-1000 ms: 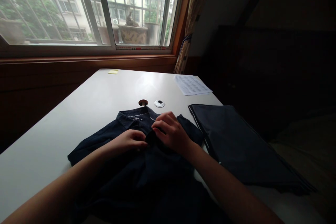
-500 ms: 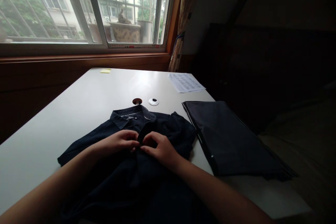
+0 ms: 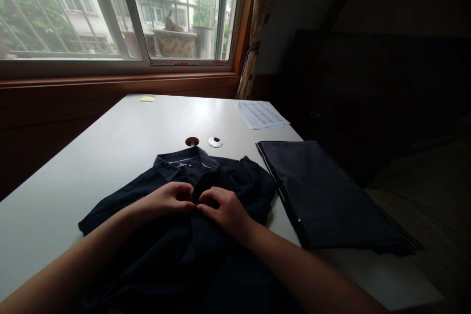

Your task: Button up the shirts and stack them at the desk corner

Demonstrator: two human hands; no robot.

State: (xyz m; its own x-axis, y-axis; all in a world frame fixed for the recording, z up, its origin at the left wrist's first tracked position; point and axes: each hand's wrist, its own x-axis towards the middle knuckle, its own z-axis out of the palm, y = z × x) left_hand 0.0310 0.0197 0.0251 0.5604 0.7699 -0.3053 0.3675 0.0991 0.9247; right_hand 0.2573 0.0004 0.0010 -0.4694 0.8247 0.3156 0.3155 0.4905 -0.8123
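Observation:
A dark navy collared shirt (image 3: 147, 191) lies spread on the white table (image 3: 110, 147), collar towards the window. My left hand (image 3: 167, 200) and my right hand (image 3: 222, 210) meet at the front placket just below the collar. Both hands are closed, fingertips pinching the fabric edges on either side of the opening. Whatever small part sits between the fingertips is hidden.
A folded dark cloth (image 3: 324, 196) lies to the right of the shirt. Printed paper sheets (image 3: 260, 114) rest at the far right, a yellow sticky note (image 3: 147, 99) near the window. A cable hole (image 3: 192, 141) and its round cap (image 3: 215, 142) sit behind the collar.
My right hand came down from the collar to the placket and met the left hand. Since half a second ago the hands have barely moved.

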